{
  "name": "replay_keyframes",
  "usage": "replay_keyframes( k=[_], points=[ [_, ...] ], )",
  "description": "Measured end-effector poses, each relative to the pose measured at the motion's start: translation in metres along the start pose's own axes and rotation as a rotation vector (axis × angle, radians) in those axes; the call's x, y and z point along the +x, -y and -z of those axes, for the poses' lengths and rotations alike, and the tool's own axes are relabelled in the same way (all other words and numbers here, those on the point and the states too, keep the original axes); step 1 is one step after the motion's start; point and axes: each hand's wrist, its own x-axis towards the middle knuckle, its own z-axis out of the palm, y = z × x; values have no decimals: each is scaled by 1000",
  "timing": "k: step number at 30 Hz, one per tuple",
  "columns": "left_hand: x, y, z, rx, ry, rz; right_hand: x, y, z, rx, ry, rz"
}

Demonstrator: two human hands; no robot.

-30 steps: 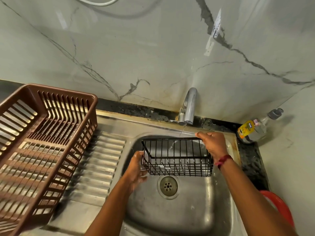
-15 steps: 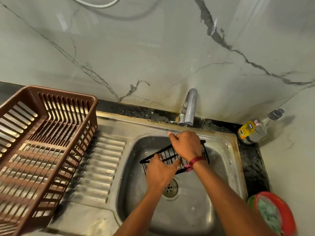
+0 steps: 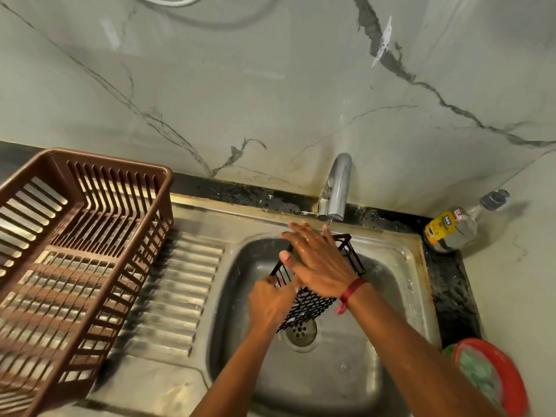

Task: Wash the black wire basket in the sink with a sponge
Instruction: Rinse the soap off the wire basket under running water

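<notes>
Since half a second ago my right hand (image 3: 319,263) has uncurled from the far rim and now lies spread over the black wire basket (image 3: 311,305), fingers straight and glistening wet, reaching toward the back of the sink (image 3: 391,296). The basket has also tipped steeper. It sits inside the basin just under the tap (image 3: 338,185), far end raised and mesh bottom slanting down to just above the drain (image 3: 301,331). My left hand (image 3: 270,302) curls round its near left edge. I judge that grip is there to hold the basket at an angle, so the flat palm can rub along the wires and water can run off through the mesh. Both forearms come in from below, the right crossing above the left, a red thread band (image 3: 350,291) at its wrist. Neither hand holds a sponge. A blurred green pad lies in the red bowl (image 3: 511,377) on the desk (image 3: 445,284) to my right, likely the sponge I need. A dish-soap bottle (image 3: 451,228) stands in the corner, and the brown plastic dish rack (image 3: 84,236) waits on the drainer to the left.
</notes>
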Motion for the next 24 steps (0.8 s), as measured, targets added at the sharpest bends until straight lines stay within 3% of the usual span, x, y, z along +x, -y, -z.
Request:
replay_keyframes(
  k=[3, 9, 14, 18, 19, 22, 24],
  points=[
    [-2, 0, 4, -32, -5, 10, 1, 0, 1, 51, 2, 16],
    [-3, 6, 8, -67, -25, -25, 1, -39, 4, 115, -38, -265],
    [3, 11, 6, -180, -8, 4, -4, 4, 5, -14, -52, -2],
    [11, 22, 17, -264, 32, 44, -1, -17, 15, 41, -99, -101],
    [10, 22, 20, -280, 56, 41, -1, -27, 19, 175, -136, -177],
    [9, 24, 30, -328, 139, 51, -3, -52, 20, 908, -302, -399],
    [8, 23, 35, -370, 212, 48, -7, -56, 15, 1290, -351, -428]
  ],
)
